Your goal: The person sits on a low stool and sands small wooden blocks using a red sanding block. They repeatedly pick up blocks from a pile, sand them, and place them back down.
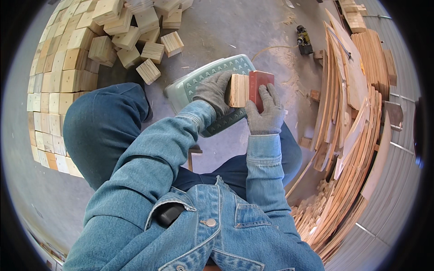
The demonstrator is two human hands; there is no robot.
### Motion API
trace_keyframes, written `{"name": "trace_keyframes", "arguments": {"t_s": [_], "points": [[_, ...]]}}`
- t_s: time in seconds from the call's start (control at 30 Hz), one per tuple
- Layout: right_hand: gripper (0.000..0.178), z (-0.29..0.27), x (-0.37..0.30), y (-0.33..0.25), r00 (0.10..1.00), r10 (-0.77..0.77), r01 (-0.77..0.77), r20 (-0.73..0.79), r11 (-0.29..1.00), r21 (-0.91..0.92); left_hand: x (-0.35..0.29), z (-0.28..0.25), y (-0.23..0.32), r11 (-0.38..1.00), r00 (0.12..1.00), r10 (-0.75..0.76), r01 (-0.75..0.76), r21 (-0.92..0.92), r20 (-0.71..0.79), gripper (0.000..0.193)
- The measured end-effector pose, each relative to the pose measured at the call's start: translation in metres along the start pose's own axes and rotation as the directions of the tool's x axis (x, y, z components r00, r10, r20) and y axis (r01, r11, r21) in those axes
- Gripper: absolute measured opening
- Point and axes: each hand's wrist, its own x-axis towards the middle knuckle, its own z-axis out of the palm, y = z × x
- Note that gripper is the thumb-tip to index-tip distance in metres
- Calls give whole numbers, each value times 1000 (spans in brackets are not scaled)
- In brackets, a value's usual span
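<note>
Both of my hands wear grey knit gloves. My left hand (213,92) is closed on the left side of a layered plywood block (239,90), its striped edges facing up. In my right hand (266,113) is a flat-faced red block (261,80) that looks like a sanding block. Its face lies against the right side of the wooden block, and my fingers wrap over its near right edge. Beneath both hands stands a pale green plastic stool or upturned bin (235,64) with a pattern of small cut-outs on top; my hands and the blocks hide part of it.
Stacked wooden blocks (63,86) form a wall at left, with several loose blocks (151,52) piled by it. Long plywood strips (357,149) lie at right, near a corrugated metal wall (402,180). A yellow-and-black cordless drill (304,40) sits on the sawdust-strewn floor (266,27).
</note>
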Motion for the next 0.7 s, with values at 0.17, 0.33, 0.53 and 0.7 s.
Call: {"name": "trace_keyframes", "arguments": {"t_s": [0.17, 0.33, 0.53, 0.7], "points": [[62, -13, -27, -12, 997, 48, -49, 57, 999, 21, -4, 3, -2, 999, 996, 51, -51, 9, -79, 109], [62, -22, -41, -23, 997, 43, -41, 67, 998, -39, 1, 7, -7, 999, 995, 51, -51, 9, -91, 107], [59, -6, -19, -8, 1000, -19, 19, -1, 1000, 19, 0, -2, 1, 1000, 1000, -4, 4, 7, -4, 111], [58, 10, 23, -2, 998, 54, -56, 35, 998, 42, 1, -7, 7, 999, 998, -36, 36, 7, 58, 111]]}}
